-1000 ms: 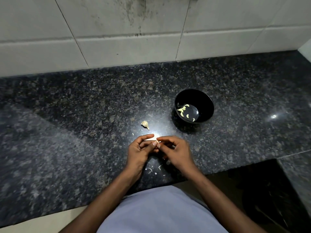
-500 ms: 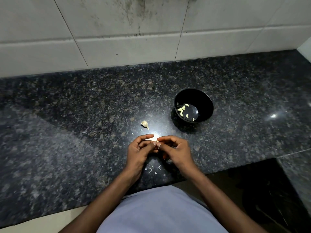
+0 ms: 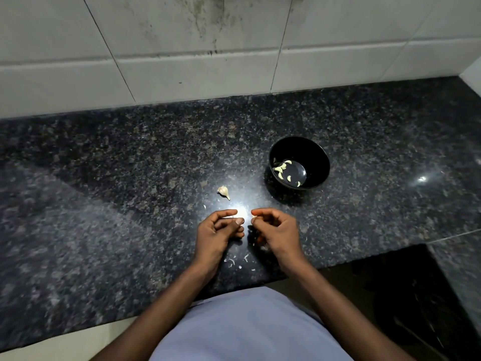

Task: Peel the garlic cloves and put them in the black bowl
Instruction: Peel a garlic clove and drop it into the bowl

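The black bowl (image 3: 320, 155) stands on the dark granite counter (image 3: 104, 204) and has several peeled garlic cloves (image 3: 281, 168) in it. An unpeeled garlic piece (image 3: 223, 191) lies left of the bowl. My left hand (image 3: 218, 233) and my right hand (image 3: 279, 230) hover side by side just nearer than that piece, a small gap between them. My right fingertips pinch a small pale garlic clove (image 3: 253, 217). My left fingers are curled with thumb near forefinger, and nothing shows plainly between them.
Bits of garlic skin (image 3: 234, 261) lie scattered on the counter below my hands, near its front edge. A tiled wall (image 3: 234, 61) rises behind the counter. A dark lower area (image 3: 406, 295) opens at the right front.
My hands were joined on the clove before. They have now pulled apart, the left going left and the right going right.
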